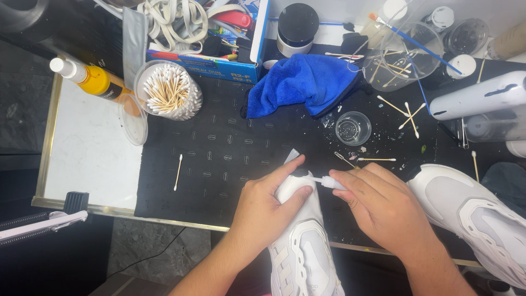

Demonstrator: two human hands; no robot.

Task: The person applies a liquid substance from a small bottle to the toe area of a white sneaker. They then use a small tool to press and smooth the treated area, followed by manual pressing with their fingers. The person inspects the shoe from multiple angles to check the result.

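White sneaker [301, 246] sits at 6 o'clock, heel end pointing up toward the table's middle, toe toward the person. Left hand [268, 205] wraps the heel, thumb across the back, index finger stretched up along the heel tab, so its grip is closed on the shoe and steadies it against the table edge. Right hand [381, 205] pinches a small white applicator bottle [331, 182], grip closed around it, nozzle aimed sideways at 9 o'clock and touching or just beside the dark patch at the top of the heel; held low and flat, likely so the tip lands on one small spot. Second white sneaker [476, 219] lies at 4 o'clock, close to the right wrist, off the working spot. Black mat [219, 153] covers most of the table, probably to catch mess; specks and bits scatter near a small clear cup [353, 127] at 12 o'clock from the hands. Blue cloth [304, 82] is bunched at 12 o'clock, within reach. Cotton swab tub [169, 90] stands open at 10 o'clock beside an orange spray bottle [90, 78]; one loose swab [178, 171] lies at 9 o'clock, more lie at 2 o'clock.
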